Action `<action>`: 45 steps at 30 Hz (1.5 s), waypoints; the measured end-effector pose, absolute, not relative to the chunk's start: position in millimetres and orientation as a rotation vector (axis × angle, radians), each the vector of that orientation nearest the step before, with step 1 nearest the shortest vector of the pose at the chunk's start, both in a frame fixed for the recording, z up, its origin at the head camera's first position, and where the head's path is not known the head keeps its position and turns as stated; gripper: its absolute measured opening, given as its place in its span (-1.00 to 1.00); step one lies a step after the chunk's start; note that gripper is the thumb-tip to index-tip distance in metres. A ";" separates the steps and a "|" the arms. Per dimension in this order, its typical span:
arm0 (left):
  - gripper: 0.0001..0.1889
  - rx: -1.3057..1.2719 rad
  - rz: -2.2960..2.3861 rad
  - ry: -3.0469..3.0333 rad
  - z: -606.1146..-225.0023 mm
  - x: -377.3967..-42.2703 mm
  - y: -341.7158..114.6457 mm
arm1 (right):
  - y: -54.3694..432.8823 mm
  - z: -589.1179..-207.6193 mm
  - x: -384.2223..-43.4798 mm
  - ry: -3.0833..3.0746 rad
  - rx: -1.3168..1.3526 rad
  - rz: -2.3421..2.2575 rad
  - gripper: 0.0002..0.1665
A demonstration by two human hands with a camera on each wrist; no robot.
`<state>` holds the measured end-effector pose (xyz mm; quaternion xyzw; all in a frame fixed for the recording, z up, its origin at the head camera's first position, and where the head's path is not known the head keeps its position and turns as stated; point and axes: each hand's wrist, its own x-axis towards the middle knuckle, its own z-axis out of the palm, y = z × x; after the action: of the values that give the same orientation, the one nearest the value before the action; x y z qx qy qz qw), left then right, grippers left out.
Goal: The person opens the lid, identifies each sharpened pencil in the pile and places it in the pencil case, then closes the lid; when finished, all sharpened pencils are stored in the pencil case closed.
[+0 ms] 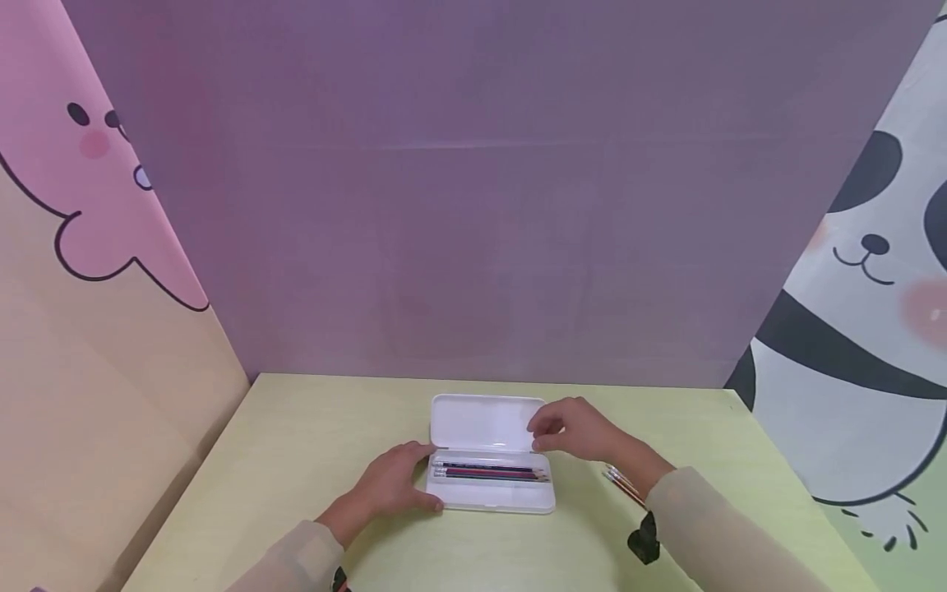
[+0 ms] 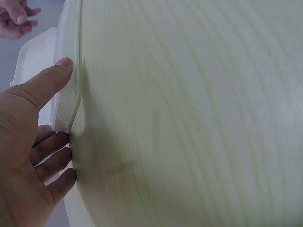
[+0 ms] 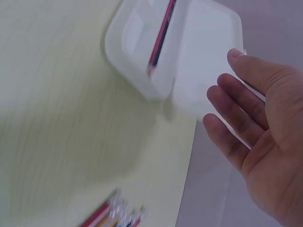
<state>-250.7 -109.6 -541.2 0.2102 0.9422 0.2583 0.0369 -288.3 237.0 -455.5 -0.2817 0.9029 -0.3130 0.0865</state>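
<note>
A white plastic pencil case [image 1: 491, 496] lies on the table with its lid [image 1: 484, 422] raised at the back. Inside, several pencils [image 1: 488, 473] lie side by side, their points toward the right. My left hand [image 1: 395, 485] holds the case at its left end, the thumb on the front wall [image 2: 70, 94] and the other fingers round the end. Beside the lid's right edge is my right hand [image 1: 577, 429], its fingers loosely bent with nothing between them. In the right wrist view the right hand [image 3: 270, 127] overlaps the lid; contact is hard to tell.
More pencils [image 1: 623, 483] lie loose on the table [image 1: 333, 419] to the right of the case, partly hidden under the right forearm. A purple panel [image 1: 473, 247] stands along the table's back edge. Walls with cartoon figures flank both sides.
</note>
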 end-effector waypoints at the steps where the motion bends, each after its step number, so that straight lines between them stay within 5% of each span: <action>1: 0.00 0.643 0.796 2.890 -541.1 -250.7 -109.7 | 244.0 -454.6 -287.5 2.706 -0.832 -0.924 -0.74; 22: 0.01 0.632 0.798 2.885 -544.4 -251.5 -111.7 | 399.6 -486.7 -246.7 2.766 -0.440 -0.999 -0.71; 45: 0.01 0.610 0.819 2.873 -544.8 -251.6 -111.8 | 435.5 -514.7 -241.1 2.720 -0.360 -1.038 -0.76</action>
<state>-251.6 -111.8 -544.8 0.1997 0.9413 0.2683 0.0463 -241.1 435.5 -514.7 -0.1219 0.9222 -0.3519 0.1039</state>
